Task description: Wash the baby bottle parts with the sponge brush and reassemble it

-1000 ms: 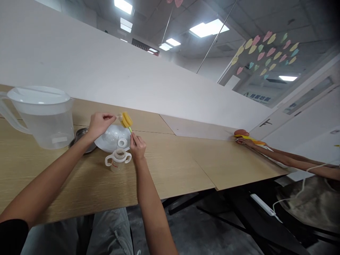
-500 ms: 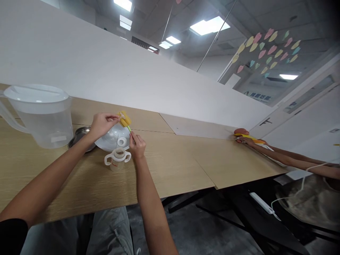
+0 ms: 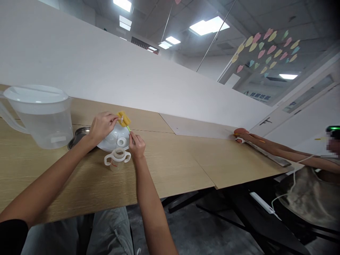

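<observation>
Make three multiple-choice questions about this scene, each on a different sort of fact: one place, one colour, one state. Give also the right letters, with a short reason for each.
1. Where does the two-handled baby bottle stand?
A. On the floor
B. On the wooden table
C. On the person's lap

2. What colour is the sponge head of the bottle brush in the person's right hand?
A. Blue
B. Red
C. Yellow

3. What is the state of the lid of the plastic pitcher?
A. It sits on top of the pitcher
B. It lies on the table
C. It is in a hand

Answers:
1. B, its base rests on the tabletop.
2. C, the sponge shows bright yellow.
3. A, it covers the pitcher's top.
</observation>
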Available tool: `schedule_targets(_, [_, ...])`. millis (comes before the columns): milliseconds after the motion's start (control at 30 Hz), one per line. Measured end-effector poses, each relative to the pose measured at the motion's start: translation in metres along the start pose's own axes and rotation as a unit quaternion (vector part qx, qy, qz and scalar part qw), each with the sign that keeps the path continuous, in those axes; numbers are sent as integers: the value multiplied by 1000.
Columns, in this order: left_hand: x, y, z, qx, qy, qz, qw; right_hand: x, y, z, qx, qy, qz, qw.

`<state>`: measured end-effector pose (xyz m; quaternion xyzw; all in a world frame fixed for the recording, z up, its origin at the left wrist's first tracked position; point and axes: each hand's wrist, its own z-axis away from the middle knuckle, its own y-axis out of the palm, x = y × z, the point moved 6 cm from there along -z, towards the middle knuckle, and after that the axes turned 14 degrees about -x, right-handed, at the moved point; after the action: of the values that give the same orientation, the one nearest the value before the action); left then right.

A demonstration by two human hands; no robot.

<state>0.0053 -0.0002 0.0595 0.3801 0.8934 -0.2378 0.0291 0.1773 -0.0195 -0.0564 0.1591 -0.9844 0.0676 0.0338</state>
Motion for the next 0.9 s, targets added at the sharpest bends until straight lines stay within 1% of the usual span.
schedule_targets(133, [-3,-1,1,10,84,-53,995,3,-3,-2,-13,-17,5,1000])
schedule_targets(233, [-1,-6,0,4,100,-74,992,6,-4,-3,-23,-31,1,999])
schedule_targets(367, [4,-10,-2,-14,74,-73,995,7,-5,-4,-31,-34,1,999])
schedule_targets(533, [7,-12,-2,-30,54,-70,996,6,-2,-4,1,-14,-6,1000])
schedule_targets(633, [10,-16,-5,-42,50,-86,994,6,-4,-5,-6,-16,-10,1000])
schedule_targets(733, [16,-22,-8,-59,33,-93,993,6,-6,-6,-16,-6,-10,1000])
schedule_targets(833, [18,-23,-11,-60,13,-70,996,5,-7,-6,-9,7,-11,1000])
schedule_targets(900, [17,-22,-12,-51,-9,-43,998,7,-6,-6,-3,0,-13,1000])
